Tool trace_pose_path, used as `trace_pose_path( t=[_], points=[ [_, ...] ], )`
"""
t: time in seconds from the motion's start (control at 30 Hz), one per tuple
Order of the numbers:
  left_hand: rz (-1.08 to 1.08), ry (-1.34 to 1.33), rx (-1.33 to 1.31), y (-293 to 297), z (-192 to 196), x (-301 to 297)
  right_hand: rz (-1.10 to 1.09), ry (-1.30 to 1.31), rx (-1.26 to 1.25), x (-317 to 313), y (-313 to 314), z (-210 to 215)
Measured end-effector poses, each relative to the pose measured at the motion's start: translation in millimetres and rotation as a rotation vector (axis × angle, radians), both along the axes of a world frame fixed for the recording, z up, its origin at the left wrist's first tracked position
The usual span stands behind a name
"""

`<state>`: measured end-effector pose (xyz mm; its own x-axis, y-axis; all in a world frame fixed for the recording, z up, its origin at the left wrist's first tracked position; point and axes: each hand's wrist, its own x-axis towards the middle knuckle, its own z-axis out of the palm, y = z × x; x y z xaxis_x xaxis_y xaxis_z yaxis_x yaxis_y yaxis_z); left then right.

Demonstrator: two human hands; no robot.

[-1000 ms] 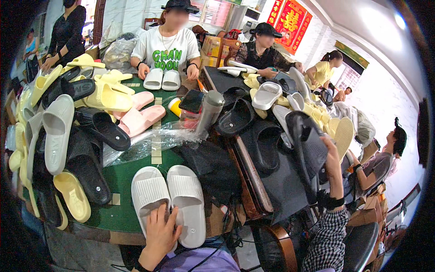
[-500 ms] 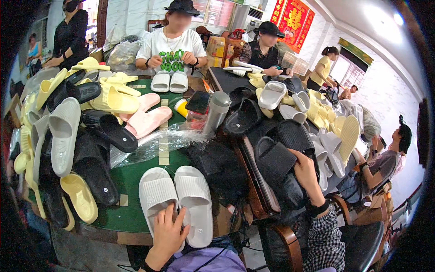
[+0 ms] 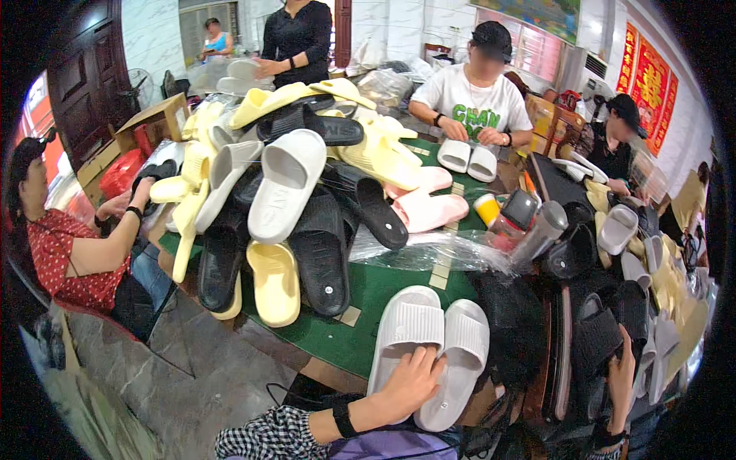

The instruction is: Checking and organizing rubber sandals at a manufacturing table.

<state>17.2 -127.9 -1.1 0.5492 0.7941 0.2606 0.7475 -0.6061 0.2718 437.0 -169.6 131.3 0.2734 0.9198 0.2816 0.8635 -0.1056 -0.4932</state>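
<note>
A pair of light grey ribbed slide slippers (image 3: 466, 331) lies side by side at the near edge of the green table, toes away from me. My left hand (image 3: 408, 382) rests on the left slipper, fingers slightly apart, with the fingertips at the strap's edge. To the right, my right hand (image 3: 621, 374) is closed at the side of a black slide slipper (image 3: 596, 334) on the dark table; the slipper partly hides its fingertips. More black slippers lie next to it.
A pile of yellow, black and grey slippers (image 3: 287, 184) covers the table's left. Pink slippers (image 3: 431, 211), clear plastic film (image 3: 414, 251) and a grey-lidded bottle (image 3: 544, 230) sit farther back. Co-workers are around the tables, one in red dotted sleeves (image 3: 92, 257) at left.
My view has turned left, so the tables appear farther right and a co-worker in red is now visible. My left hand stays on the grey pair, my right by the black slippers.
</note>
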Motion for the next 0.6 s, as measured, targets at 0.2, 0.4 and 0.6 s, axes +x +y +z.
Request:
trace_pose_path(
  t=[0.2, 0.4, 0.6],
  points=[
    [-0.045, -0.016, 0.008, 1.0, 1.3, -6.0, 0.073, 0.02, -0.016, 20.7, 2.1, -5.7],
    [-0.12, -0.147, 0.058, -2.8, 15.7, -24.5, -0.02, 0.162, -0.036, 26.1, 0.4, -12.8],
    [-0.097, -0.175, 0.044, -2.4, 40.4, -44.4, -0.01, 0.004, 0.025, 30.6, 3.2, -16.0]
  ],
)
